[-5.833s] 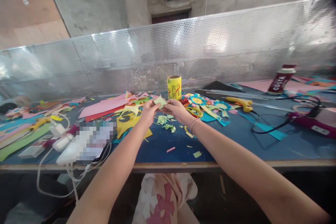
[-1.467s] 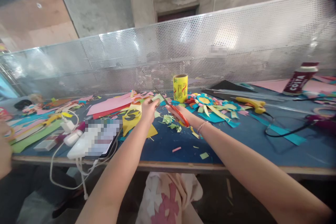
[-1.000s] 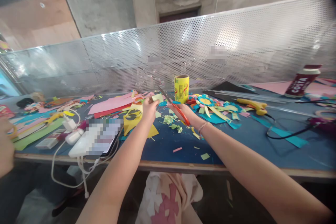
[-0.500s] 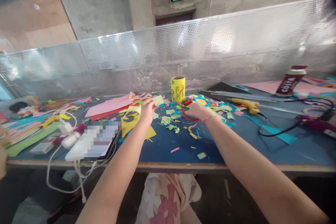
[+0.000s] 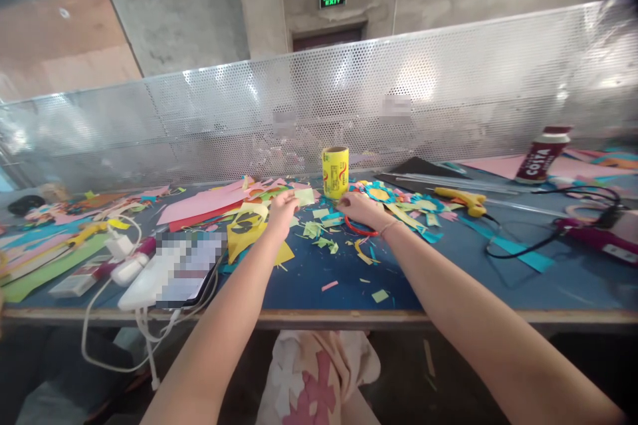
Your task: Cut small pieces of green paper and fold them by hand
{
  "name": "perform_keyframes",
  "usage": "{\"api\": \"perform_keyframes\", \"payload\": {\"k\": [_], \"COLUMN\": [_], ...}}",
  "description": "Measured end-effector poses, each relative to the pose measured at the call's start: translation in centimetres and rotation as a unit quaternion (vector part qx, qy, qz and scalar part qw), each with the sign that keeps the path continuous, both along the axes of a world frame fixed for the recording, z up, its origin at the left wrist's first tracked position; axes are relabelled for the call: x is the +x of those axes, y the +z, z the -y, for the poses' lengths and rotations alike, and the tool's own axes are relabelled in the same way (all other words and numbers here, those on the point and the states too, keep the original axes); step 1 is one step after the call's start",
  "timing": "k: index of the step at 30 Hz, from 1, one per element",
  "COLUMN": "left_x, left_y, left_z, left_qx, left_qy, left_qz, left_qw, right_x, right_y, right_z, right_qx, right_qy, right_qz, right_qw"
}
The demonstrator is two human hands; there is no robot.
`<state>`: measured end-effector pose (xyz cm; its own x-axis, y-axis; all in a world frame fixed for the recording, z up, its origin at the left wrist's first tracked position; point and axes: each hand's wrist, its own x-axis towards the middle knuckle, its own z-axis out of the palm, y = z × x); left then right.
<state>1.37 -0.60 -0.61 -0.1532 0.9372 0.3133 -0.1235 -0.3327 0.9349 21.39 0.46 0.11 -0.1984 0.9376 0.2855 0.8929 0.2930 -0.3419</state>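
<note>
My left hand pinches a small pale green piece of paper between thumb and fingertips, raised over the scraps. To its right, my right hand is closed around scissors, whose red handle loop shows beneath the palm. The scissor blades are hidden from view. Just behind the hands stands a yellow cardboard tube, upright. Green paper scraps lie on the blue tabletop between and below the hands. A yellow sheet with cut-outs is left of my left hand.
Left are pink sheets, a phone and white cables. Paper flowers, a yellow glue gun with a black cord and a dark red bottle stand or lie right. A perforated metal screen closes the back.
The scissor blades, visible beside the tube before, no longer show. My right hand has shifted slightly left. My left hand still holds the green paper. The view has turned a little.
</note>
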Motion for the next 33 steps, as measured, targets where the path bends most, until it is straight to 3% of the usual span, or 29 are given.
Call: {"api": "perform_keyframes", "payload": {"k": [2,4,9,15,23,29,33], "left_x": [0.1,0.3,0.7,1.0,1.1,1.0,1.0], "left_y": [-0.1,-0.1,-0.1,0.1,0.5,0.7,0.7], "left_z": [0.1,0.2,0.6,1.2,1.6,1.8,1.8], "left_qx": [0.012,0.022,0.029,-0.015,-0.034,-0.03,-0.035], "left_qy": [-0.026,-0.055,-0.075,-0.07,-0.094,-0.103,-0.114], "left_qz": [-0.011,-0.021,-0.022,-0.01,0.015,0.067,0.072], "left_qw": [1.0,0.998,0.997,0.997,0.995,0.992,0.99], "right_x": [-1.4,-2.7,-4.1,-4.1,-4.2,-4.3,-4.2], "right_y": [0.0,-0.2,-0.9,-0.9,-0.6,0.1,0.4], "right_z": [0.4,0.6,0.7,0.5,0.9,1.7,2.1], "right_qx": [0.006,0.007,-0.016,-0.032,-0.055,-0.136,-0.152], "right_qy": [0.072,0.148,0.192,0.203,0.191,0.185,0.18], "right_qz": [-0.133,-0.244,-0.384,-0.455,-0.481,-0.587,-0.608], "right_qw": [0.988,0.958,0.903,0.867,0.854,0.776,0.758]}}
